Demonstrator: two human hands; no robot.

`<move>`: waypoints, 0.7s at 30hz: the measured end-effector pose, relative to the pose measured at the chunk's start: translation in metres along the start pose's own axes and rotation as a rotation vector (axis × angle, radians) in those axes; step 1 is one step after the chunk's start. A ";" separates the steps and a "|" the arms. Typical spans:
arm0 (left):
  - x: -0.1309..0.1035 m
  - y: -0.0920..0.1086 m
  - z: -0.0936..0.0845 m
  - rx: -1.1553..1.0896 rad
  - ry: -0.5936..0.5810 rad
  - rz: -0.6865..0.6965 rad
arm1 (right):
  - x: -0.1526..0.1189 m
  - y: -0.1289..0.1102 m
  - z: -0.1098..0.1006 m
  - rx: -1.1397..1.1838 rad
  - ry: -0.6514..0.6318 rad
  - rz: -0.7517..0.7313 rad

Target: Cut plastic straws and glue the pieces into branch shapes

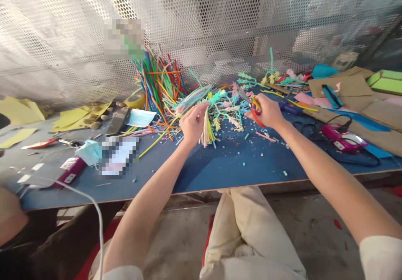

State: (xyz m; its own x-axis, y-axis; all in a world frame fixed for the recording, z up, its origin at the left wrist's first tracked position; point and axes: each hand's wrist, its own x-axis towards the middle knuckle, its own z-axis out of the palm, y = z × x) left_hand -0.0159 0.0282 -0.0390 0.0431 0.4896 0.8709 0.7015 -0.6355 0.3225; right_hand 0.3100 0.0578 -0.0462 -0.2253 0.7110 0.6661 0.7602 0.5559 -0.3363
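My left hand (192, 123) is closed at the heap of fuzzy craft stems, its fingertips bent around pipe cleaners. A bundle of pale yellow, pink and green pipe cleaners (207, 133) juts out below its fingers toward me. Just beyond the fingertips lies a bright turquoise pipe cleaner piece (220, 97). In my right hand (266, 110) are scissors (258, 115) with red and yellow handles. Their blades point up and left, over trimmed fuzzy sprigs. Between the hands spread branching mint sprigs with yellow and pink leaf tips (230, 118).
Tall coloured pipe cleaners (160, 79) lean on the perforated metal screen (220, 24). At left are a face mask (141, 117), yellow tape (135, 99) and a purple power strip (69, 171). Rightward are another purple power strip (342, 138) with a black cable and cardboard (345, 83). Another person sits at left.
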 end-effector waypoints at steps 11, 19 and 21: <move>-0.003 0.001 0.002 -0.025 0.001 0.042 | 0.002 -0.007 -0.001 -0.070 -0.029 -0.070; -0.004 -0.001 0.002 -0.060 0.003 0.057 | 0.003 -0.009 0.001 -0.027 -0.006 -0.076; -0.004 -0.001 0.002 -0.066 0.005 0.052 | 0.003 -0.008 0.000 -0.022 -0.010 -0.077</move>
State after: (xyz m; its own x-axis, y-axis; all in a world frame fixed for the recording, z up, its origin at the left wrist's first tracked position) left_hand -0.0153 0.0282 -0.0441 0.0746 0.4519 0.8890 0.6499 -0.6982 0.3004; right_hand 0.3032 0.0554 -0.0417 -0.2899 0.6710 0.6824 0.7536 0.5996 -0.2694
